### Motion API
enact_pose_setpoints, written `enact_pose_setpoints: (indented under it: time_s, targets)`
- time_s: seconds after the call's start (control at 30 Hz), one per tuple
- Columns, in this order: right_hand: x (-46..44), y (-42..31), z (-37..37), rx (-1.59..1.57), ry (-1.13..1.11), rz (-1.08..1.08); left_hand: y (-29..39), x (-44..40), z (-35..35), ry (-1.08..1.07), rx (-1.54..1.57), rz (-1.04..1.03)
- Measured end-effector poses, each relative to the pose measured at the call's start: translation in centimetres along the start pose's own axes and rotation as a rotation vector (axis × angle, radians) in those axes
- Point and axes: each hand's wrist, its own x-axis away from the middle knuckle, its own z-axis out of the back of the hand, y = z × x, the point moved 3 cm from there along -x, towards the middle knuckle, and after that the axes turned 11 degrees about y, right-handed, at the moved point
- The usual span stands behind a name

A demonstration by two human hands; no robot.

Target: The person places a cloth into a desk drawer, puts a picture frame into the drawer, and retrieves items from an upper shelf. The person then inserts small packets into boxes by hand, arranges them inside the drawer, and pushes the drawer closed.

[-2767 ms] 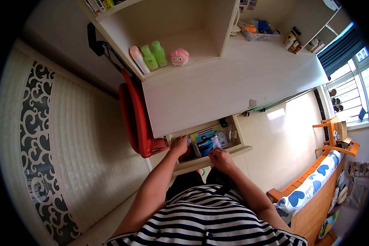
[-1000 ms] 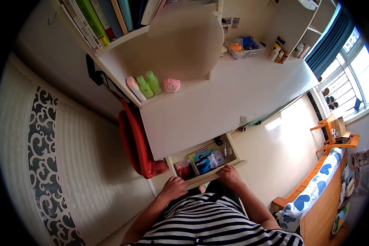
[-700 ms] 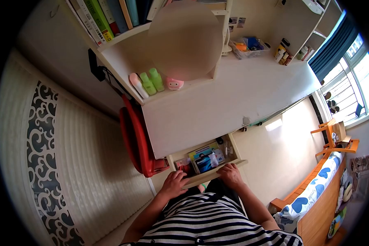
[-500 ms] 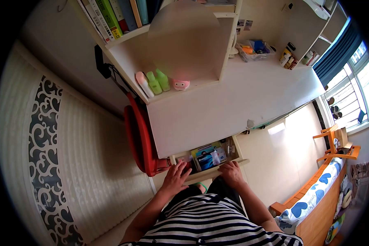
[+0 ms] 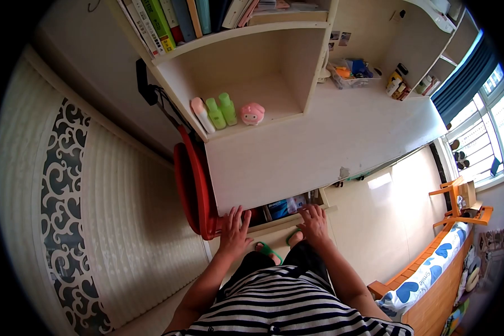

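Under the front edge of the white desk [image 5: 252, 173], a drawer [image 5: 274, 226] stands partly pulled out. Inside it I see a blue package [image 5: 279, 209] and other small items, partly covered by the desktop. My left hand [image 5: 236, 232] is at the drawer's left front corner, fingers spread and holding nothing. At the right end of the drawer front, my right hand [image 5: 314, 225] rests with its fingers stretched out over the top edge. Its fingertips point toward the desk.
A red chair [image 5: 193, 190] is against the desk's left side. Green bottles [image 5: 220, 113] and a pink figure [image 5: 252, 113] stand in the shelf compartment. A clear bin [image 5: 353, 73] sits farther back. Beside me on the right is a wooden bench [image 5: 414, 269] with a cushion.
The drawer has slid inward under the desk, so less of its contents shows. Both hands have moved forward with it, and their fingers are more outstretched.
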Motion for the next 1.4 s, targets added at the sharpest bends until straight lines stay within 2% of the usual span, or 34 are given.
enact_pose_setpoints:
  time_s: [0.07,0.13,0.2,0.5,0.97,1.4]
  targets:
    - [-0.3,0.1,0.5,0.083,0.042,-0.004,-0.1,-0.3,0.3,0.013,-0.036,0.024]
    - [-0.1,0.8,0.4,0.065,-0.018,0.017,-0.3,-0.4,0.4,0.011,-0.048,0.075]
    - [-0.6,1.8,0.7,0.172,-0.037,-0.075,-0.4,-0.4,0.4,0.019,-0.051,0.079]
    - [-1.8,2.9,1.4,0.282,-0.181,-0.028,-0.7,-0.1,0.1,0.066,-0.066,0.104]
    - [-4.4,3.3,0.7,0.127,0.044,0.009,-1.3,-1.6,-0.8,0.239,-0.058,0.079]
    - [-6.7,4.0,-1.1,0.228,0.133,0.023,-2.0,-3.7,-1.5,0.334,-0.167,0.099]
